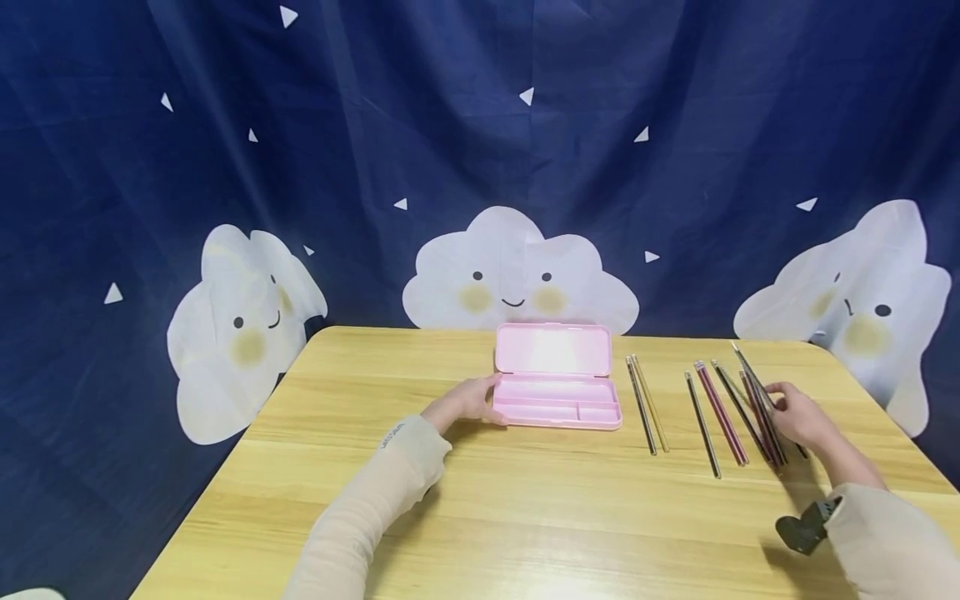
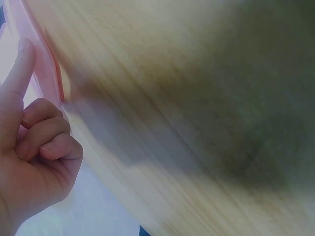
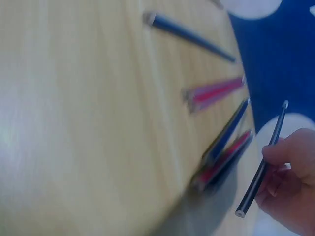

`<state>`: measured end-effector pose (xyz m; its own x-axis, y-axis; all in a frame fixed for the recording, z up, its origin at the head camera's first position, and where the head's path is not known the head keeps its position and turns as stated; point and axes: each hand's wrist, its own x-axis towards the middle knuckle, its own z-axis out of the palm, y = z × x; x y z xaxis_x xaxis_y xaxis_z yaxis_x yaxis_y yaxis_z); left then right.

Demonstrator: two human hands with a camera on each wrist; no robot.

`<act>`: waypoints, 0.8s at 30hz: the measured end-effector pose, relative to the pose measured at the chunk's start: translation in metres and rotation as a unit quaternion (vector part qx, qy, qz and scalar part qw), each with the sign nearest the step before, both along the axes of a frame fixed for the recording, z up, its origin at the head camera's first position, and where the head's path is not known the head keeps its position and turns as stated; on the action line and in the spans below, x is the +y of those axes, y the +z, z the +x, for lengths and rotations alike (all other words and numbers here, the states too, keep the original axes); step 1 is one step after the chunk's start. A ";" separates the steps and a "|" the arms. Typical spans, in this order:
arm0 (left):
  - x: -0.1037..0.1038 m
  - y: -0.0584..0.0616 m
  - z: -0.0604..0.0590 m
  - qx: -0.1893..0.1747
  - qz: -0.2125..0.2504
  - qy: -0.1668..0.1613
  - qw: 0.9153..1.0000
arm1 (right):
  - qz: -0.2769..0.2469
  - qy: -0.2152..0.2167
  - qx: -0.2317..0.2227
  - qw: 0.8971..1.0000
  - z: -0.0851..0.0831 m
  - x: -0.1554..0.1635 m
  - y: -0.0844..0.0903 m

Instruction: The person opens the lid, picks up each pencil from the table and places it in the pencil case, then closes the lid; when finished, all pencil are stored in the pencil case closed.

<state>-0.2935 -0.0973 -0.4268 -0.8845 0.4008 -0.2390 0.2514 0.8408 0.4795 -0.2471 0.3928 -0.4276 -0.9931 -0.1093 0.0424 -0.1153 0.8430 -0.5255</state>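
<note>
A pink pencil case (image 1: 557, 390) lies with its lid raised at the table's far middle, its compartments bare. My left hand (image 1: 472, 400) holds its left end; the left wrist view shows one finger stretched along the pink case (image 2: 45, 64) and the others curled beside its edge. Over on the right, my right hand (image 1: 801, 418) pinches a dark pencil (image 3: 257, 182) between thumb and fingers, raised above the table. Below and beside that hand lie several more pencils, among them a dark pencil (image 1: 702, 425) and dark red pencils (image 1: 722, 414).
Between the case and the right-hand group lie a dark pencil (image 1: 641, 406) and a light wood-coloured pencil (image 1: 651, 404). The wooden table (image 1: 540, 508) ends at a dark blue curtain (image 1: 465, 125) with white clouds. A black device (image 1: 804, 527) sits at the right wrist.
</note>
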 end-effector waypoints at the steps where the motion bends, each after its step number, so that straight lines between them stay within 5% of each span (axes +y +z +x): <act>1: 0.000 0.000 0.000 0.000 -0.001 0.000 1.000 | 0.001 0.011 0.013 1.000 -0.001 -0.008 0.004; 12: 0.000 -0.003 -0.002 0.007 -0.007 -0.005 1.000 | -0.030 0.136 0.076 0.987 -0.017 -0.086 0.020; 24: 0.000 0.000 -0.001 0.001 -0.004 -0.002 1.000 | -0.046 0.178 0.070 0.980 -0.035 -0.140 0.010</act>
<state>-0.2942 -0.0977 -0.4269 -0.8830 0.4027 -0.2411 0.2556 0.8435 0.4725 -0.2819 0.2523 -0.4178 -0.8762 -0.4381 0.2007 -0.4701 0.6858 -0.5556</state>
